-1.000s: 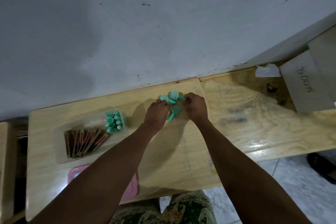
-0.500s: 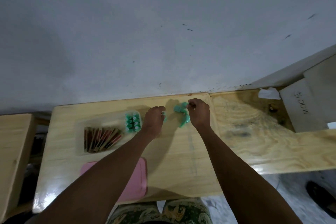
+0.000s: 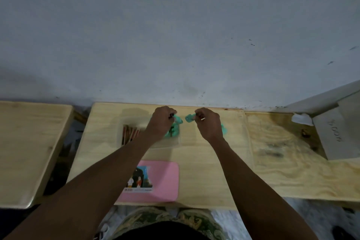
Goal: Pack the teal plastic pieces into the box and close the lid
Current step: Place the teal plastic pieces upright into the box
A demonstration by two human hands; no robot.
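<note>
**Teal pieces half hidden under both hands at the far edge of the table**

The teal plastic pieces are blurred and mostly covered. One cluster lies inside the clear box, under and just right of the left hand; single pieces there cannot be counted. Another teal piece is pinched in the curled fingers of the right hand, held above the table between the two hands. A little more teal pokes out from behind the right wrist; whether it is held or lies on the wood cannot be told. The left hand's fingers are curled together over the box with teal at their tips, but whether they clamp a piece is not clear.

The box is transparent with thin walls, so its outline is faint. Its left part holds a row of dark reddish-brown sticks, partly cut off by the left forearm. The box sits near the table's far edge, close to the grey wall.

The pink lid, flat with rounded corners and a printed label, lies apart from the box near the front edge, partly under the left forearm. Bare pale wooden table lies open between lid and right arm. A gap separates it from a second table on the left. A grey cardboard box is cut off at the right.
</note>
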